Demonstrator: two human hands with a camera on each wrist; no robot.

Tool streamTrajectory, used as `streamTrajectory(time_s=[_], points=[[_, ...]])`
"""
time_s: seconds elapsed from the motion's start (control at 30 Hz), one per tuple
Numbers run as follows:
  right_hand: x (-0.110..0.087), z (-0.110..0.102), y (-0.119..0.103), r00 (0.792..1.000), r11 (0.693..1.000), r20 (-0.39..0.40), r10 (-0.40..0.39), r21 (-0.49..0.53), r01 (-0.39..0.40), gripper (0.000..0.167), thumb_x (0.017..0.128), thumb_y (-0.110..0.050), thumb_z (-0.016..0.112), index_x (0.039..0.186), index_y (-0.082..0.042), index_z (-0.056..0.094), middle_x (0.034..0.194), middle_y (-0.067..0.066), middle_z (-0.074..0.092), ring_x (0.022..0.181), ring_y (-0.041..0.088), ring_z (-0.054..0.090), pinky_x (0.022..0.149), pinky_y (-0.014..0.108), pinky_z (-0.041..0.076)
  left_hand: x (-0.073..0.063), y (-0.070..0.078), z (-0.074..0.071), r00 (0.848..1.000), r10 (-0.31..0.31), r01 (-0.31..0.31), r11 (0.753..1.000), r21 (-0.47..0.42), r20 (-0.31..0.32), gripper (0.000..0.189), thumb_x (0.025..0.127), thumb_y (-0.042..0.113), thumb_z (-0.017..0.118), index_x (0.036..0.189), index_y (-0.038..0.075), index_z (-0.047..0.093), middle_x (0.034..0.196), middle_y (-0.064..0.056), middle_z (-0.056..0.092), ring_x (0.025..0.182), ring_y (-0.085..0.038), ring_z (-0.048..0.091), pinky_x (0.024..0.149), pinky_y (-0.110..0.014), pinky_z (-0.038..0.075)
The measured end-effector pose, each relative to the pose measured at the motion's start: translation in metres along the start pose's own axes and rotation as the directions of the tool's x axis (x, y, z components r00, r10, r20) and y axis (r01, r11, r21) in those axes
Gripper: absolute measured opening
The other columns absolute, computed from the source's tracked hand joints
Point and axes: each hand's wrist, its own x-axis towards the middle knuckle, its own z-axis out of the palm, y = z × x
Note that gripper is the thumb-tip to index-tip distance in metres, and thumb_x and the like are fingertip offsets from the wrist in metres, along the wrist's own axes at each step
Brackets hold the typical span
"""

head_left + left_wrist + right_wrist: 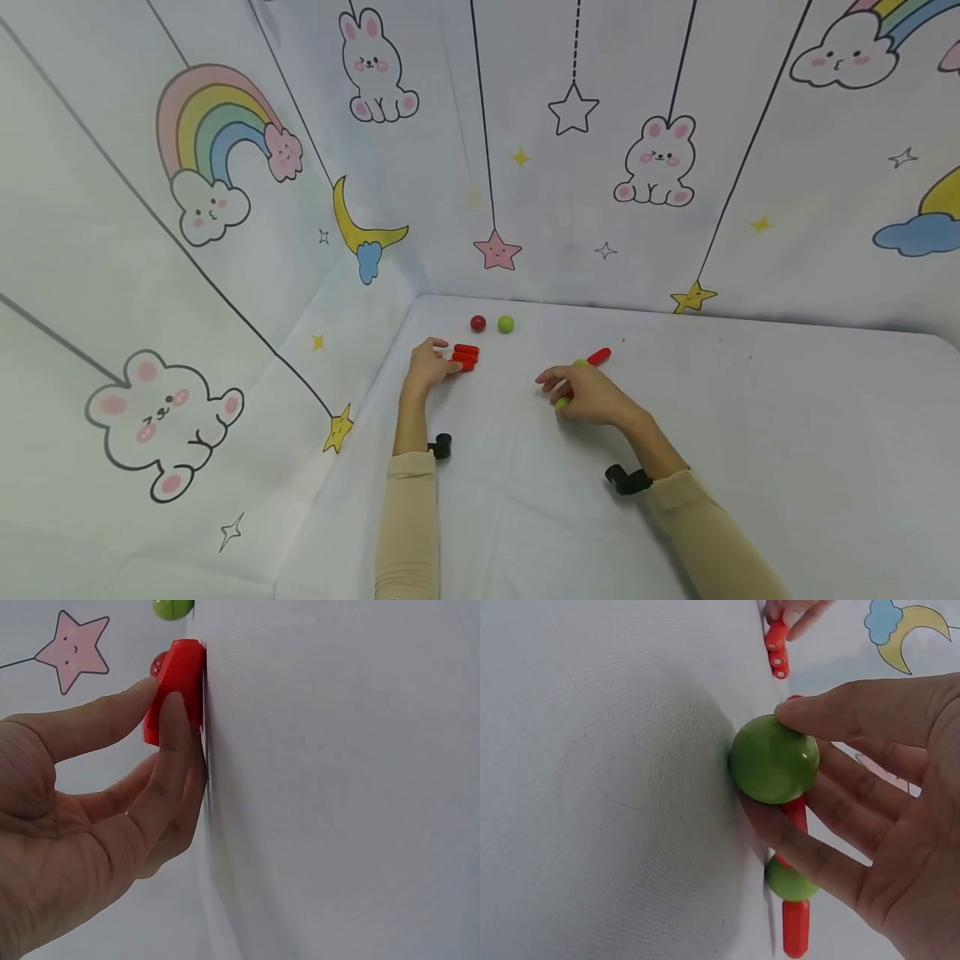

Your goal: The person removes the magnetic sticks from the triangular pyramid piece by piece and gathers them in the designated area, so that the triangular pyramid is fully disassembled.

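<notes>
My left hand (429, 364) pinches a red rod (184, 671) between thumb and fingers, low against the white table. Two more red rods (467, 349) lie side by side just beyond it. Over to the right, my right hand (595, 393) holds a shiny green ball (775, 759) between thumb and index finger, close to the tabletop. Behind that ball, partly hidden by the fingers, a red rod (798, 816) runs towards a second green ball (789, 881). A further red rod (796, 928) extends from this second ball, in line with it.
At the table's far left, a red ball (477, 323) and a green ball (506, 323) sit beside each other. White cloth printed with rabbits, stars and rainbows rises behind the table (750, 433) and along its left side. Each wrist carries a small black camera (442, 446).
</notes>
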Motion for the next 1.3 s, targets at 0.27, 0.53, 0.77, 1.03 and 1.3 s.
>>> streamTrajectory(time_s=[0.27,0.53,0.77,1.03,1.3], points=[[-0.003,0.000,-0.006,1.000,1.000,0.007,-0.013,-0.016,0.014,0.051,0.083,0.014,0.065,0.130,-0.004,0.069,0.117,0.012,0.073,0.099,0.024,0.071,0.078,0.031,0.056,-0.003,0.006,0.000,0.998,0.003,0.000,0.999,0.052,-0.060,0.058,0.091,0.012,0.079,0.141,-0.001,0.053,0.137,-0.028,0.044,0.121,-0.040,0.055,0.101,-0.049,0.053],[-0.005,-0.001,-0.011,0.996,0.998,0.082,-0.019,-0.051,0.023,0.055,0.084,0.019,0.057,0.131,-0.008,0.069,0.112,0.009,0.074,0.097,0.025,0.071,0.076,0.031,0.055,-0.008,0.013,-0.004,0.996,0.023,-0.018,0.998,0.062,-0.088,0.057,0.094,0.015,0.075,0.143,0.000,0.051,0.139,-0.028,0.038,0.101,-0.037,0.063,0.094,-0.046,0.057],[-0.008,-0.003,-0.016,0.987,0.998,0.164,0.002,-0.055,0.007,0.055,0.084,0.019,0.060,0.130,-0.010,0.070,0.106,0.009,0.075,0.100,0.027,0.070,0.079,0.033,0.057,-0.009,0.021,-0.002,0.994,0.060,-0.057,0.998,0.040,-0.088,0.052,0.096,0.016,0.073,0.143,0.003,0.053,0.143,-0.026,0.040,0.114,-0.038,0.059,0.097,-0.047,0.056],[-0.009,-0.007,-0.015,0.993,0.995,0.112,-0.041,-0.081,0.050,0.054,0.085,0.008,0.073,0.132,-0.018,0.071,0.128,0.006,0.069,0.114,0.032,0.064,0.095,0.050,0.057,-0.015,0.040,0.021,0.983,0.161,-0.161,0.987,-0.012,0.086,0.055,0.092,0.012,0.079,0.140,0.001,0.056,0.139,-0.028,0.048,0.102,-0.034,0.069,0.084,-0.037,0.062],[0.000,-0.007,-0.011,0.996,0.997,-0.065,-0.054,-0.049,0.051,0.061,0.086,0.007,0.075,0.142,-0.013,0.061,0.136,0.013,0.066,0.122,0.036,0.062,0.088,0.044,0.061,-0.030,0.056,0.057,0.925,0.150,-0.184,0.981,0.064,0.349,0.061,0.089,0.016,0.084,0.142,0.004,0.056,0.139,-0.023,0.055,0.083,-0.024,0.074,0.077,-0.033,0.063]])
